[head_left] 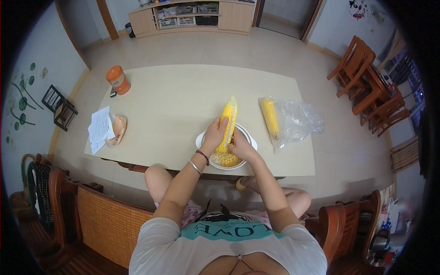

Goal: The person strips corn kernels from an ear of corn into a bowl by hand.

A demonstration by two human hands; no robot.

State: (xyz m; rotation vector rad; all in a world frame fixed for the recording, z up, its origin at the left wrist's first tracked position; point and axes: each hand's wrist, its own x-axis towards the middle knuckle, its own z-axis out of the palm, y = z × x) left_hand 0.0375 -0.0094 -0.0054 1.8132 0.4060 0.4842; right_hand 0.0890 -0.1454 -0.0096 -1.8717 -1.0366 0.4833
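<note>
Pale table (174, 96), corn cob (228, 121) between both hands, above white bowl (249, 137).

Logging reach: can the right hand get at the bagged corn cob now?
Likely yes: only the bowl's rim and bare tabletop lie between the right hand and the bagged cob. But that hand is busy at the held cob, and clear plastic covers the bagged one.

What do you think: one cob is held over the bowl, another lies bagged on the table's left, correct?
The side is wrong: in the head view, the bagged cob lies on the right of the table. The other cob is held over the bowl.
</note>
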